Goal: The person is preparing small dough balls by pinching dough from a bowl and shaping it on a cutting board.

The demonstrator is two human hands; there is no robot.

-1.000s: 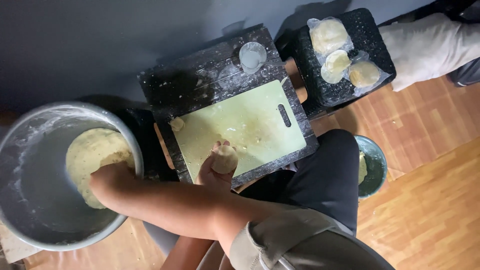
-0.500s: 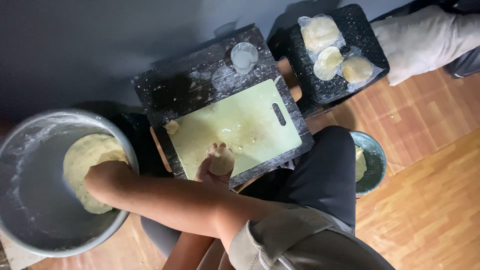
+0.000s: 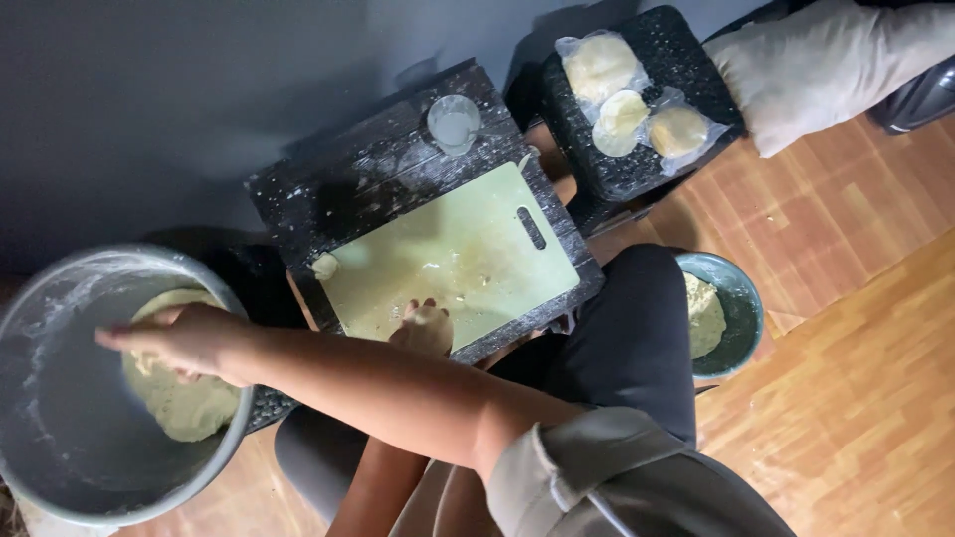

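Note:
A large metal bowl [image 3: 60,298] at the left holds a pale yellow mass of dough [image 3: 189,408]. My right hand [image 3: 189,340] reaches across into it and lies on top of the dough, fingers together and curled into it. My left hand [image 3: 425,328] rests at the near edge of a light green cutting board [image 3: 468,249], closed around a small piece of dough. My right forearm crosses over my left arm. A small dough lump [image 3: 324,266] sits at the board's left corner.
The board lies on a black floured stand [image 3: 368,179] with a round clear lid [image 3: 454,123]. A second black stand [image 3: 686,50] carries three bagged flat dough rounds [image 3: 622,111]. A smaller bowl [image 3: 741,298] with dough stands on the wooden floor by my knee. Another person's pale trouser leg [image 3: 836,70] is at the top right.
My right hand has lifted from deep in the dough and shifted up and left over it. My left hand stays at the board's near edge.

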